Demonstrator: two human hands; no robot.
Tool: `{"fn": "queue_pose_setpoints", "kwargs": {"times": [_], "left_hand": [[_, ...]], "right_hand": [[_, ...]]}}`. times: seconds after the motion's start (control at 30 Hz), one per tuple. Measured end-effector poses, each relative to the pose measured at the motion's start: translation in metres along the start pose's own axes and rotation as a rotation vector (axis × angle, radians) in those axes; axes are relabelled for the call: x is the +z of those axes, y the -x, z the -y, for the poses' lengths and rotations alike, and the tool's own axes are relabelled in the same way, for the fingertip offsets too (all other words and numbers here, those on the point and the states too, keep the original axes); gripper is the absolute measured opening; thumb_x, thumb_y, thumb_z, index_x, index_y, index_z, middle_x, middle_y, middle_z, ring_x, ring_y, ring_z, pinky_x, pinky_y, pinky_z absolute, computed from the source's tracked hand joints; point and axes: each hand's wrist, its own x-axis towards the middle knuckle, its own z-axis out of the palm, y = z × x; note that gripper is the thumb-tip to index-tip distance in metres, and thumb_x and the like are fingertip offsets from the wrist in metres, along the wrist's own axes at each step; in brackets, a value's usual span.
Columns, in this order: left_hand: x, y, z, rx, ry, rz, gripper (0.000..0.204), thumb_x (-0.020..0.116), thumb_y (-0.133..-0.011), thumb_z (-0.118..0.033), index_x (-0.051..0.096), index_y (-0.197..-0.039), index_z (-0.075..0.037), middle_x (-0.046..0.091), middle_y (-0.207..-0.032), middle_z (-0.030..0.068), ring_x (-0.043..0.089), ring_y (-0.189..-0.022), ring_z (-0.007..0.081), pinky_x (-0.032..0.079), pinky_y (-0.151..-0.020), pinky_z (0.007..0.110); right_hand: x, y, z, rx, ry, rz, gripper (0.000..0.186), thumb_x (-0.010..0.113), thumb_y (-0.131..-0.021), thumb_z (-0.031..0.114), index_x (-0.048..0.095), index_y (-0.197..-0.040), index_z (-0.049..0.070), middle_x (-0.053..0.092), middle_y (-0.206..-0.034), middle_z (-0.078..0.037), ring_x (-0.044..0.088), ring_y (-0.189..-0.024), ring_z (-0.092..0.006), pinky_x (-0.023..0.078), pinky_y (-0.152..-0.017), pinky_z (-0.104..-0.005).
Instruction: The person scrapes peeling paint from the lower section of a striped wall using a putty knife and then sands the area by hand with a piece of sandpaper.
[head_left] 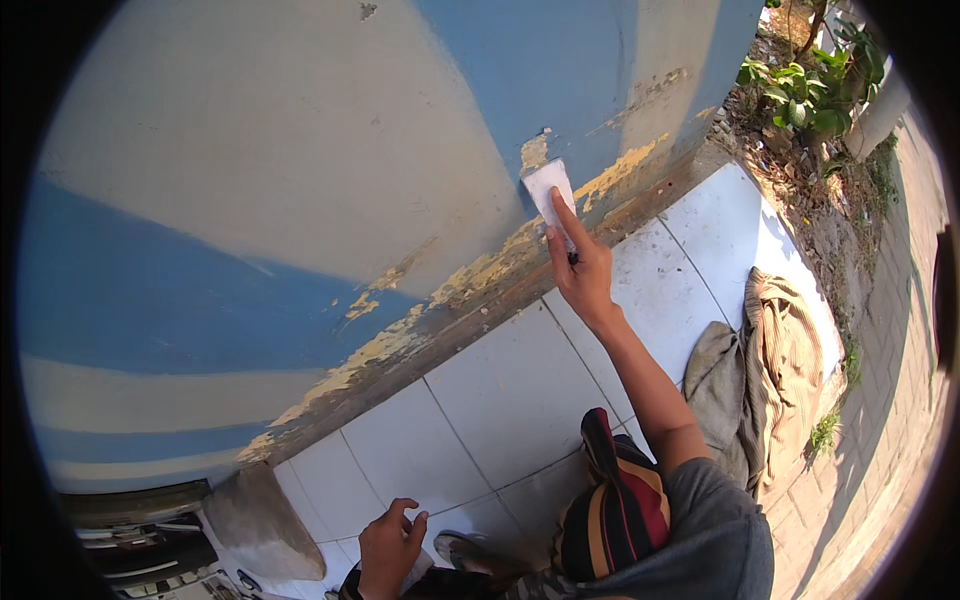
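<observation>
White and flat, the tool (545, 182) is at the wall (300, 120), by some chipped paint (534, 152). From here, I guess it is light and stiff, maybe slick with dust. I would hold it low, by its sides. The right hand (586, 268) has its grip closed around it, hiding its low end. The left hand (388, 550) has bent fingers; I can't tell if it holds anything.
</observation>
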Motion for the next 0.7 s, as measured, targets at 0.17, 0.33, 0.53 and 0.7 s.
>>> {"fn": "queue_pose_setpoints", "kwargs": {"times": [0.17,0.33,0.53,0.7], "left_hand": [[0.009,-0.006,0.007,-0.011,0.029,0.031,0.023,0.068,-0.090,-0.029,0.062,-0.103,-0.012,0.066,-0.065,0.0070,0.066,-0.059,0.0295,0.049,-0.055,0.039],[0.003,-0.007,0.003,-0.051,0.017,0.018,0.023,0.068,-0.090,-0.030,0.062,-0.103,-0.012,0.066,-0.065,0.0073,0.066,-0.060,0.0296,0.050,-0.057,0.040],[0.000,-0.003,-0.003,-0.074,0.089,0.059,0.023,0.068,-0.090,-0.030,0.062,-0.103,-0.012,0.066,-0.065,0.0073,0.067,-0.061,0.0298,0.050,-0.057,0.041],[0.001,-0.001,0.002,-0.042,0.046,0.023,0.022,0.068,-0.090,-0.029,0.062,-0.103,-0.011,0.066,-0.065,0.0074,0.067,-0.062,0.0308,0.050,-0.058,0.041]], "right_hand": [[0.002,-0.001,-0.001,-0.016,0.010,-0.015,0.051,0.062,-0.093,0.005,0.054,-0.142,0.017,0.068,-0.082,-0.018,0.046,-0.050,-0.0154,0.042,-0.050,-0.0270],[-0.005,-0.002,0.001,-0.011,-0.011,-0.019,0.048,0.062,-0.093,0.005,0.056,-0.140,0.014,0.070,-0.085,-0.017,0.046,-0.052,-0.0105,0.042,-0.050,-0.0263],[-0.009,-0.011,0.013,-0.016,-0.044,-0.055,0.048,0.061,-0.095,0.007,0.055,-0.141,0.016,0.066,-0.072,-0.012,0.040,-0.049,-0.0067,0.039,-0.047,-0.0238],[-0.011,-0.029,0.023,-0.047,0.009,-0.041,0.048,0.062,-0.095,0.007,0.054,-0.141,0.016,0.057,-0.061,-0.009,0.037,-0.047,-0.0076,0.037,-0.046,-0.0240]]}}
